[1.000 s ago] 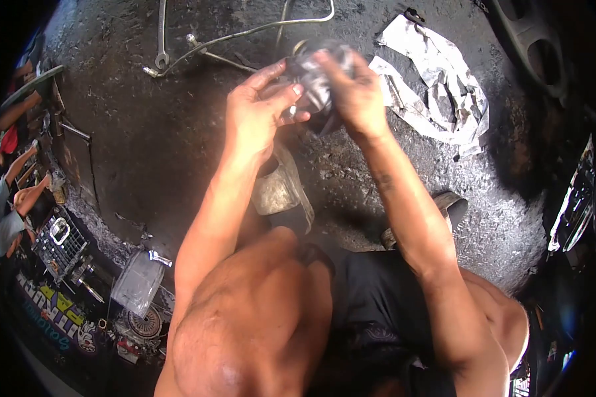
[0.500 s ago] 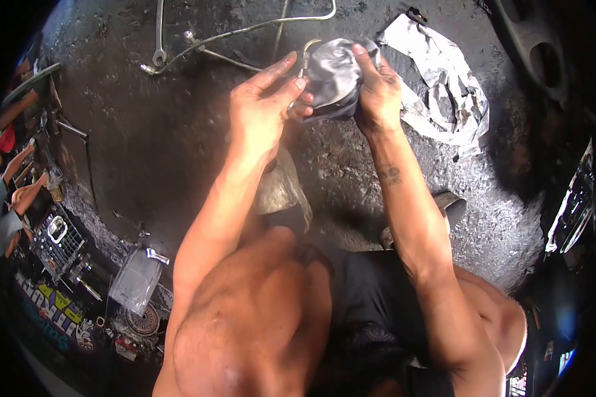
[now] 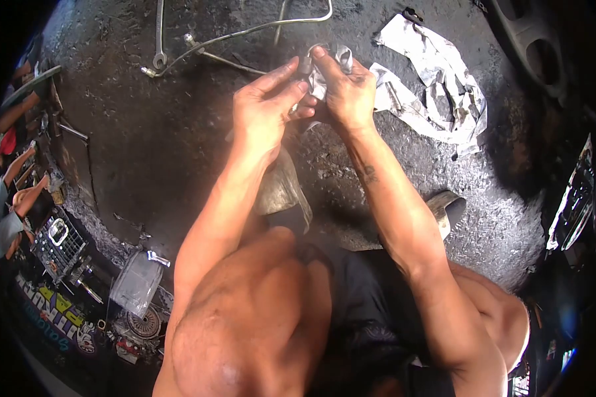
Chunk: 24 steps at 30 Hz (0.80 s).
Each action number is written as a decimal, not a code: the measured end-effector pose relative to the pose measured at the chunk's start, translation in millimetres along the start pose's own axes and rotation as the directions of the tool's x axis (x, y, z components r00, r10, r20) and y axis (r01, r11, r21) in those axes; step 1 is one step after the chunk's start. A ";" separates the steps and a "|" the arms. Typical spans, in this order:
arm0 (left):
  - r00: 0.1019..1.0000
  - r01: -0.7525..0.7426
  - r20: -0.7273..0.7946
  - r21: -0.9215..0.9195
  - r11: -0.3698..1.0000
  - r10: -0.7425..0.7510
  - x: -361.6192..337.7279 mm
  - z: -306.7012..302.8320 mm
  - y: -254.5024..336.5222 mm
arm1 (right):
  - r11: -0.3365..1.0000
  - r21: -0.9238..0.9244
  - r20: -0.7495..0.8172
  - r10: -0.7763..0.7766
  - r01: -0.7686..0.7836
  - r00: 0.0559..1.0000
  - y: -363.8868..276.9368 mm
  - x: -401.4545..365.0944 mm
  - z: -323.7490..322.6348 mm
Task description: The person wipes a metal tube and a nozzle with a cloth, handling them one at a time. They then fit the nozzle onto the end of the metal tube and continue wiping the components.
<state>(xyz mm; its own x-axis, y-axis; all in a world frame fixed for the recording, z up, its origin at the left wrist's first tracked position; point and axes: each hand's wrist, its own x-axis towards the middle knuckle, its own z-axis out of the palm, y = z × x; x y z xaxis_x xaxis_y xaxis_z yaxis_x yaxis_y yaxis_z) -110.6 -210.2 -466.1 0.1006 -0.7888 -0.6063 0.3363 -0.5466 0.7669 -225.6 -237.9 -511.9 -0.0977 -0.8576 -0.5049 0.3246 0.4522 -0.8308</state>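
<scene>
My left hand [image 3: 263, 109] is closed in a pinch on a slim metal part [image 3: 295, 106], mostly hidden by the fingers. Right beside it, my right hand [image 3: 352, 94] grips a grey and white rag [image 3: 344, 58], bunched up in its fingers. The rag meets the metal part between the two hands, with the right thumb pressed on top. Whether the cloth wraps fully around the part cannot be made out.
Bent metal pipes [image 3: 245, 28] and a wrench [image 3: 159, 40] lie on the dark, greasy floor ahead. A stained white cloth [image 3: 467, 99] is spread at the right. Leftward are a plastic container [image 3: 136, 286], a gearbox-like metal housing [image 3: 58, 245] and another person's arms [image 3: 30, 192].
My right hand has moved left, close to my left hand. The rag, loosely spread before, is now bunched around the fingers against the metal part. My left hand has barely moved.
</scene>
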 end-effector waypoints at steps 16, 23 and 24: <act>0.996 -0.071 0.085 0.658 0.750 0.019 -2.6 1.7 9.5 | 0.939 -0.295 0.265 0.256 -0.175 0.930 -31.9 -2.3 2.0; 0.997 0.018 -0.073 -0.177 0.984 -0.031 -6.3 -1.0 -10.5 | 0.910 -0.364 0.095 0.250 -0.200 0.963 -20.1 -27.3 -2.1; 0.997 0.018 -0.076 -0.180 0.983 -0.032 -6.4 -0.2 -10.1 | 0.908 -0.367 0.097 0.253 -0.202 0.963 -16.4 -28.7 -3.7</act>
<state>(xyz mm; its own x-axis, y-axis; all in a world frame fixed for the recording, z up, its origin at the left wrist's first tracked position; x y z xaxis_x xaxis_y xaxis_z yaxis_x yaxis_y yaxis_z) -114.5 -199.6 -470.0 0.1606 -0.7470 -0.6451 0.5015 -0.5012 0.7052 -231.6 -219.7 -484.7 0.0795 -0.7348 -0.6736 -0.0312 0.6736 -0.7384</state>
